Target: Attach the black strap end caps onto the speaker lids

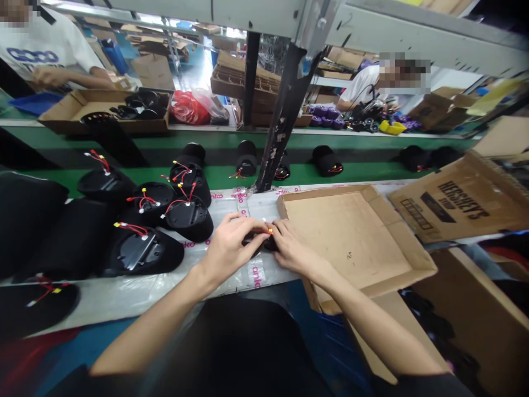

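Observation:
My left hand (233, 242) pinches a red wire with a yellow connector (270, 231) between thumb and index finger. My right hand (293, 245) closes from the other side, its fingers bent around the edge of a dark part (270, 242) under the wire. Both hands nearly touch, and they hide most of that part. On the left stand several black rounded housings (188, 218), with red wires and small white and yellow connectors rising from their ends. The nearest one with a clear view (144, 251) shows a flat black plate.
To the right lies a shallow cardboard tray (359, 190), beside a Hershey's carton (463, 198). A dark metal post (281, 105) rises just beyond my hands. Black cylinders (326, 160) lie on the green conveyor (367, 173). Two people work across it.

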The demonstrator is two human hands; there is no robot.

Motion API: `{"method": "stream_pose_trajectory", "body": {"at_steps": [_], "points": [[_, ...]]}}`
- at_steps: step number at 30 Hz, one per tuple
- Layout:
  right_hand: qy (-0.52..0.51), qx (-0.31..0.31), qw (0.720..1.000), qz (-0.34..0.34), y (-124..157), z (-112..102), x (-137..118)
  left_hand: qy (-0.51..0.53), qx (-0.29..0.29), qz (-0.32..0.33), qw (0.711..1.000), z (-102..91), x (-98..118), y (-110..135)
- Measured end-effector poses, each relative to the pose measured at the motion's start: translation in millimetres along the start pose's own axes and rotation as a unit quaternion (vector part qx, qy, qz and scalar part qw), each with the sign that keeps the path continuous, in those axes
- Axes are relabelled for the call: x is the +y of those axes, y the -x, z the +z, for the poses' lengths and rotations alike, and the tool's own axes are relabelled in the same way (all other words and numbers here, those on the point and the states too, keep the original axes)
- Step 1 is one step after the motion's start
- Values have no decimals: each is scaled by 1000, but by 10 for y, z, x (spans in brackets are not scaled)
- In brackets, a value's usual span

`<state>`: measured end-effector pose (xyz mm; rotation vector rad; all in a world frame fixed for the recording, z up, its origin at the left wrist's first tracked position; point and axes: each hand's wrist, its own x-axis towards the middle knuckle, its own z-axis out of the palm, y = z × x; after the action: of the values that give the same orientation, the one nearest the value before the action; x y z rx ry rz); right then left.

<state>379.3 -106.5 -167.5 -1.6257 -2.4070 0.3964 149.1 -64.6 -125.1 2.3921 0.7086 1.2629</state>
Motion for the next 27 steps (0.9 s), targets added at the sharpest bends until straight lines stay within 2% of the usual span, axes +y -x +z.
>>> {"method": "stream_pose_trajectory", "body": {"at_steps": [2, 3, 4, 6, 8, 9, 11, 14, 17, 19, 20, 22, 25, 27], "points": [[-133, 42, 990, 12, 71, -168, 64, 4, 13, 5, 1000, -11, -21, 15], [-230, 65, 971, 28, 121, -251, 85, 7, 19, 2, 1000, -10, -29, 22], [-333, 85, 938, 45, 176, -323, 95, 10, 26, -4, 1000, -5, -33, 28], [-507, 104, 853, 73, 284, -409, 72, 14, 28, -14, 999, 11, -29, 31], [-616, 108, 775, 90, 357, -401, -6, 10, 13, -4, 1000, 21, -14, 21], [-649, 110, 746, 100, 371, -366, -57, 5, 2, 8, 1000, 18, -6, 11], [-682, 118, 710, 125, 357, -264, -164, 5, -26, 24, 999, -1, 3, -13], [-686, 134, 701, 142, 284, -132, -289, 22, -78, 28, 996, -54, -3, -51], [-655, 147, 729, 134, 232, -99, -365, 35, -115, 25, 992, -96, -20, -83], [-639, 154, 743, 127, 214, -112, -408, 40, -120, 19, 992, -106, -26, -94], [-645, 159, 737, 125, 206, -118, -428, 42, -112, 11, 993, -104, -26, -95], [-674, 179, 702, 144, 189, -117, -459, 49, -84, -11, 995, -93, -23, -83], [-699, 216, 646, 217, 167, -102, -465, 62, -37, -40, 997, -70, -17, -44], [-704, 221, 629, 247, 159, -116, -442, 67, -25, -41, 997, -60, -17, -17]]}}
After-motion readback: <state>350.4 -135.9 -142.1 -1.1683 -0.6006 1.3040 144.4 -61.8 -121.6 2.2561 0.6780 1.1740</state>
